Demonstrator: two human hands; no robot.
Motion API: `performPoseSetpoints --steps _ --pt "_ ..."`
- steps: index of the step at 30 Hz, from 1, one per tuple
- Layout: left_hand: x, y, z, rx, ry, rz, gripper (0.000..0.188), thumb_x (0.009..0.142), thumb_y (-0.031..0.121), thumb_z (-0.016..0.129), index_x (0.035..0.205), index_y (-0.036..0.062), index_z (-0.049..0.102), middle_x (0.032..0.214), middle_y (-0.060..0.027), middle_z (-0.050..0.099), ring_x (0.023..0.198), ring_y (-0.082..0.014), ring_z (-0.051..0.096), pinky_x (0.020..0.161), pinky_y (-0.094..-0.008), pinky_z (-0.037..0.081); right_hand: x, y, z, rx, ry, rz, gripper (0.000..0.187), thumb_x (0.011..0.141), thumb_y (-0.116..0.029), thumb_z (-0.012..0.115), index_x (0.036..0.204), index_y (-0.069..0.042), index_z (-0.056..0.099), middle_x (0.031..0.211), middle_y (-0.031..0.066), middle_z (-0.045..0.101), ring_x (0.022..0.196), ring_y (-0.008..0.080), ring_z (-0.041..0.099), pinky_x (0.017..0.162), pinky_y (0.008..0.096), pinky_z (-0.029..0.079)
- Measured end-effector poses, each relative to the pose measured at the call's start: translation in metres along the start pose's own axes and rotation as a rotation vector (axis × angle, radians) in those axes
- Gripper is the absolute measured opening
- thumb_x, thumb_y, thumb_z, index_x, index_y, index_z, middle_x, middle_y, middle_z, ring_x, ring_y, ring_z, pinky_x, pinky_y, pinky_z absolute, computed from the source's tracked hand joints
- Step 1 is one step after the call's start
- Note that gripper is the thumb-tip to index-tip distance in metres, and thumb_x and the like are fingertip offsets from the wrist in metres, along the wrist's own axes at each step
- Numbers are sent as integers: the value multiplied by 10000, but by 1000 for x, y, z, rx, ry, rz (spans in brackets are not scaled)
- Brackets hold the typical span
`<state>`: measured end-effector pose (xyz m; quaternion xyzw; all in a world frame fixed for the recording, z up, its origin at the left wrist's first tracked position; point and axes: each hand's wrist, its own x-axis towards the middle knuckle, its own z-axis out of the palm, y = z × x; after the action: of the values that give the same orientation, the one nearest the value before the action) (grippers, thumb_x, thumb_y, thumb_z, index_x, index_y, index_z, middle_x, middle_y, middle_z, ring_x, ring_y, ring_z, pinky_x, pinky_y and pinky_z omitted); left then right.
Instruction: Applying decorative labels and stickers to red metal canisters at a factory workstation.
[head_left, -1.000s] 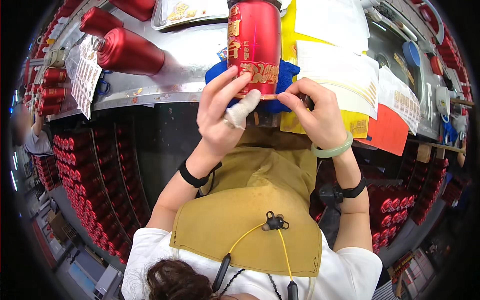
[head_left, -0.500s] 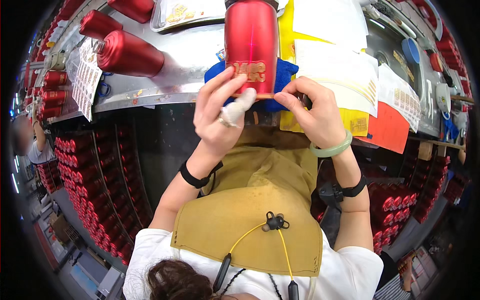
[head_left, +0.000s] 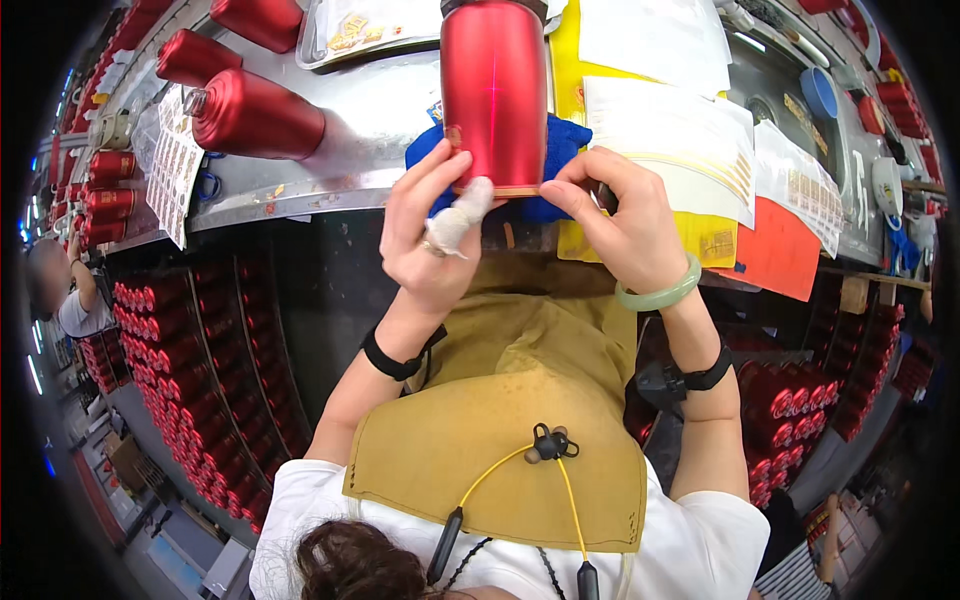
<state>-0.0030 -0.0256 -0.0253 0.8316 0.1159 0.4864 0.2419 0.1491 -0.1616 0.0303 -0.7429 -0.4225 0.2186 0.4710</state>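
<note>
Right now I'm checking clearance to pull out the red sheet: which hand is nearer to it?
Right. The right hand is left of the red sheet, apart from it, by the red bottle; the left hand is farther left, at the bottle's lower-left side.

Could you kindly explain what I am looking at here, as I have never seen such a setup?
Certainly. There is no machine: a person works with two bare hands. A wide fisheye camera on the person's head looks down, so straight edges bend near the rim.

The left hand has its fingers against a red bottle, whose gold-edged end faces the person. The right hand is at that edge; whether it pinches something thin is too small to tell.

A blue cloth lies beneath the bottle. On the metal table are other red bottles at left, and white sheets at right.
</note>
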Motion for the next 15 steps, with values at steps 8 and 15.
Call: performPoseSetpoints --steps 8,15 --pt "-4 -1 1 94 59 17 291 796 -82 789 1049 63 785 1192 -157 703 1132 -342 668 900 -395 585 2 -1 6 15 34 -85 174 892 -119 759 847 20 664 764 127 634 639 261 598 614 355 484" --pt "8 4 -4 123 -73 102 231 820 -50 777 1025 56 785 1149 -130 729 1120 -340 673 855 -371 594 0 6 5 -23 50 -11 174 888 -127 765 854 16 673 755 123 635 648 228 602 622 345 485"
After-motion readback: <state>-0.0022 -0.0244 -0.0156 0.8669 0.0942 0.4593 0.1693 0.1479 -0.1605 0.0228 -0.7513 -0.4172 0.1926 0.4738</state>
